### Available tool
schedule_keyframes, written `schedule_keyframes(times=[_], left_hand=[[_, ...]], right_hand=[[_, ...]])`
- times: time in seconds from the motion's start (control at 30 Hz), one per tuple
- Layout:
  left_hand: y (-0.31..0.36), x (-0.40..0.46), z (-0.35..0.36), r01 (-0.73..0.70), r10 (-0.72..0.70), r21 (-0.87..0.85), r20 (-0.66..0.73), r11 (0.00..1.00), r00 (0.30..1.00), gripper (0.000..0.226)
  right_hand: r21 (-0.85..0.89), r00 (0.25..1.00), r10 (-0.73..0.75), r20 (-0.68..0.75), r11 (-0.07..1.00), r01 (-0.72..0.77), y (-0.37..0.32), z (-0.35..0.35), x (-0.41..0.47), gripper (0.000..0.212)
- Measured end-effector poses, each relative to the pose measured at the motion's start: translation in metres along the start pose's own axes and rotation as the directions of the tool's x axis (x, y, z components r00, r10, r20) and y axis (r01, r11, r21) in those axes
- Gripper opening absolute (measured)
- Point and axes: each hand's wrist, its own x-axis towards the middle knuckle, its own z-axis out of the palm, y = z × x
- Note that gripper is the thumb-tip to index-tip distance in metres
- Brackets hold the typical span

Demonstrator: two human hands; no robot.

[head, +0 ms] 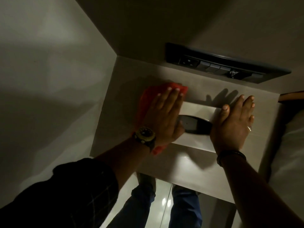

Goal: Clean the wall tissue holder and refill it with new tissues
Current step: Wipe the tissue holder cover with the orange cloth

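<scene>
The wall tissue holder is a pale rectangular plate set into the wall, with a dark oval slot in its middle. No tissue shows in the slot. My left hand lies flat over a red cloth, pressing it against the wall at the holder's left edge. My right hand rests flat with fingers spread on the holder's right side, covering the slot's right end. It holds nothing.
A black switch and socket panel is fixed on the wall above the holder. A wall corner runs along the left. A wooden edge and a white surface lie at the right. My legs and glossy floor tiles are below.
</scene>
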Motion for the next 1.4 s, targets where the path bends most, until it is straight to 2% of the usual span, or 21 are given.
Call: schedule_keyframes(times=[0.17,0.3,0.37,0.5,0.57,0.67,0.73,0.83,0.9,1.03,1.13,1.4], left_hand=[[-0.019,0.009,-0.009,0.198,-0.198,-0.038,0.019,0.979,0.98,0.077],[0.0,0.016,-0.015,0.25,-0.255,0.071,0.089,0.966,0.963,0.079],[0.019,0.028,-0.014,0.22,-0.229,0.078,0.128,0.972,0.965,0.079],[0.071,0.049,-0.001,0.146,-0.142,-0.019,0.118,0.989,0.983,0.077],[0.076,0.049,0.005,0.094,-0.094,0.009,0.104,0.996,0.99,0.078],[0.055,0.031,0.011,-0.045,0.043,0.054,0.026,0.998,0.999,0.068],[0.038,0.011,0.012,-0.052,0.052,0.003,-0.035,0.999,0.998,0.065],[0.015,-0.018,0.011,-0.028,0.029,0.022,-0.051,0.999,0.998,0.069],[0.003,-0.027,0.009,0.004,-0.002,0.038,-0.067,0.999,0.998,0.071],[0.003,-0.03,0.012,0.229,-0.24,-0.085,-0.17,0.97,0.956,0.068],[0.01,-0.028,0.016,0.328,-0.34,-0.098,-0.172,0.94,0.924,0.069],[0.044,-0.018,0.019,0.319,-0.317,0.033,-0.057,0.947,0.947,0.079]], right_hand=[[-0.005,1.0,0.007,-0.009,1.0,-0.007,-0.004,0.0,0.0,0.066],[0.037,1.0,0.015,-0.006,0.999,-0.014,-0.004,-0.001,-0.001,0.064],[0.103,1.0,0.015,-0.014,0.995,-0.013,-0.001,-0.003,-0.001,0.063],[0.252,0.998,0.053,-0.023,0.967,-0.046,0.004,-0.001,0.0,0.059],[0.274,0.997,0.077,-0.032,0.96,-0.065,0.005,0.0,0.001,0.057],[0.242,0.997,0.075,-0.03,0.968,-0.065,0.005,0.001,0.005,0.059],[0.187,0.996,0.087,-0.021,0.979,-0.082,0.004,0.002,0.005,0.06],[0.124,0.996,0.086,-0.015,0.989,-0.084,-0.001,0.001,0.004,0.062],[0.105,0.997,0.082,-0.014,0.991,-0.08,-0.002,0.002,0.005,0.065],[0.094,0.998,0.064,-0.009,0.994,-0.063,-0.002,0.003,0.003,0.064],[0.099,0.998,0.057,-0.014,0.994,-0.055,-0.001,0.002,0.003,0.062],[0.155,0.998,0.058,0.005,0.986,-0.058,-0.002,0.001,0.004,0.062]])
